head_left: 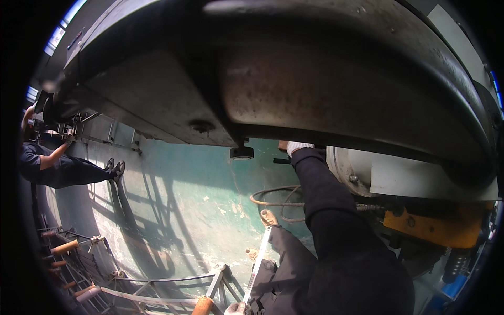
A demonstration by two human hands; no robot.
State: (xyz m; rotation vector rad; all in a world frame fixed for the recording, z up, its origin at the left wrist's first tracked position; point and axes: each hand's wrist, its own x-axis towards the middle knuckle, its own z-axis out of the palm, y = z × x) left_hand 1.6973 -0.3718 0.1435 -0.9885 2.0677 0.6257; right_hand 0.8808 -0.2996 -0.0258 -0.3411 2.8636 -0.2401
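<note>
My right hand point(300, 147), in a white knit glove, reaches forward below the lower edge of a big grey metal machine body point(325, 89). Its fingers are mostly hidden there. Just beneath it juts a short black bar point(282, 160), and I cannot see whether the hand touches it. At the bottom edge, my left hand point(235, 308), also in a pale glove, is closed around the lower end of a long, thin white strip point(258, 265) with dark marks, like a ruler. The strip slants up past my leg toward my shoe. A round black knob point(242, 153) hangs under the machine.
Right of my arm are a pale round housing point(344, 170) and a yellow metal part point(430, 226). A hose point(273, 194) loops near the floor. A metal frame with orange rollers point(202, 305) stands lower left. Another person point(58, 165) works at far left.
</note>
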